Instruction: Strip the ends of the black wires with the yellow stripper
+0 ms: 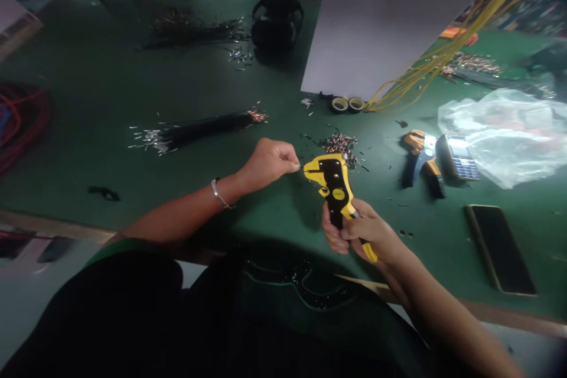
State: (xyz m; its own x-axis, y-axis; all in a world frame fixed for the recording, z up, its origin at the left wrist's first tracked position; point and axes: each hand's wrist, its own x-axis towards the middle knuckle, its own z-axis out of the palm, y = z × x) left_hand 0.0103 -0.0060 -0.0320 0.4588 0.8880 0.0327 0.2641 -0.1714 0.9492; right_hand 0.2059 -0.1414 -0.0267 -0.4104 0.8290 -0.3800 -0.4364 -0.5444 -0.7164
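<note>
My right hand (361, 230) is wrapped round the handles of a yellow and black wire stripper (338, 194), which is tilted with its jaw towards the left. Close to that jaw, my left hand (270, 160) pinches thumb and fingers together. Whatever sits in the pinch is too small to make out; a tiny dark tip shows at the fingertips. Just behind the stripper's head lies a pile of short cut wire bits (340, 144). A bundle of black wires (206, 129), with silvery ends left and coppery ends right, rests beyond my left hand.
On the green table (110, 94) a second wire stripper (423, 159), a keypad device (459, 156), a phone (500, 249) and a plastic bag (518, 136) lie right. Tape rolls (340, 104), yellow wires (425, 68), a white panel (367, 23) and a black headset (277, 26) are farther back.
</note>
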